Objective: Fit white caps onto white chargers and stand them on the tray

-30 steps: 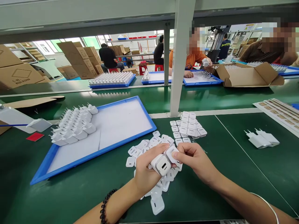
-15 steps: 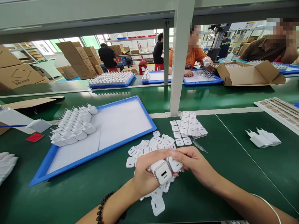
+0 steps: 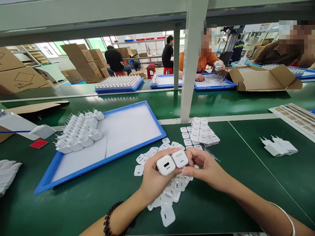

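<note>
Two white plug chargers [image 3: 166, 166] sit side by side in my left hand [image 3: 154, 178], their port faces turned up toward me. The left one shows a dark USB slot and a smaller port; the right charger [image 3: 180, 159] carries a square faceplate with faint print and a single small slot. My right hand [image 3: 206, 168] is close against the right charger's side, index finger curled, thumb apart below it, with nothing visible between them. Beneath both hands lies a loose pile of white faceplates [image 3: 167, 214], partly hidden by them.
A blue-rimmed tray [image 3: 157, 123] at left bears rows of white chargers [image 3: 78, 132]. Stacked faceplates [image 3: 203, 131] lie behind my right hand. Two chargers [image 3: 279, 146] rest at right. A red square [image 3: 38, 144] and white glove [image 3: 8, 173] are at left. A post [image 3: 193, 65] stands ahead; co-workers sit beyond.
Both chargers have tilted up and risen slightly, so their faces show more fully. My right thumb has come off the right charger's face and moved below it.
</note>
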`<state>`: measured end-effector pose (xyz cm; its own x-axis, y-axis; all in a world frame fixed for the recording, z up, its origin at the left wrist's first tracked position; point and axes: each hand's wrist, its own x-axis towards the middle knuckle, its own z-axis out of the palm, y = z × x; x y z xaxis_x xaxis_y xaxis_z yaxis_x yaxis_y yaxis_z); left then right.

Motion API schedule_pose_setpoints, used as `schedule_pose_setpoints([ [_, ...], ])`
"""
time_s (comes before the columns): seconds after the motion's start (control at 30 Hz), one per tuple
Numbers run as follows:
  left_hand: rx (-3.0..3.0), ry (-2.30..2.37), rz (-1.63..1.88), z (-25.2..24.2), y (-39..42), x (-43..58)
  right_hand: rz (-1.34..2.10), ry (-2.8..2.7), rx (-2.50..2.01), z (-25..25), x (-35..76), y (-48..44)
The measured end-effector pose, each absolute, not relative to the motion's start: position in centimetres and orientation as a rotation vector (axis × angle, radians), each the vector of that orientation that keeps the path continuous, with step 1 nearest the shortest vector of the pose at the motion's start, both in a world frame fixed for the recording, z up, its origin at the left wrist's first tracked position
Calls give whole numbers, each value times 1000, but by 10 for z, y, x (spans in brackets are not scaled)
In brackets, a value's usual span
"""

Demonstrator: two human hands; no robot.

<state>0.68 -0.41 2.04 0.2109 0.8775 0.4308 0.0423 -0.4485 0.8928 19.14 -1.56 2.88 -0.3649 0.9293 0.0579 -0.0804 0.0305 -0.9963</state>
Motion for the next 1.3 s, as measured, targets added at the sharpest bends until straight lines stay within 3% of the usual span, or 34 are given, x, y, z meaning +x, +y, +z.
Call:
schedule_pose_setpoints([
  [0.27, 1093, 1093, 1167, 21, 9, 1, 1202, -1824, -1557, 11, 229, 8],
  [0.43, 1051, 1097, 1123, 16, 9, 5, 1132, -1899, -1707, 9, 229, 10],
  [0.87, 1461, 1195, 1205, 14, 4, 7, 1627, -1204, -1153, 38, 217, 3],
  [1.13, 1695, 1106, 1298, 4, 3, 5, 1638, -1142, -1041, 30, 206, -4],
  [1.3, 1882, 1041, 1365, 1, 3, 5, 1421, -1385, -1101, 32, 203, -12],
])
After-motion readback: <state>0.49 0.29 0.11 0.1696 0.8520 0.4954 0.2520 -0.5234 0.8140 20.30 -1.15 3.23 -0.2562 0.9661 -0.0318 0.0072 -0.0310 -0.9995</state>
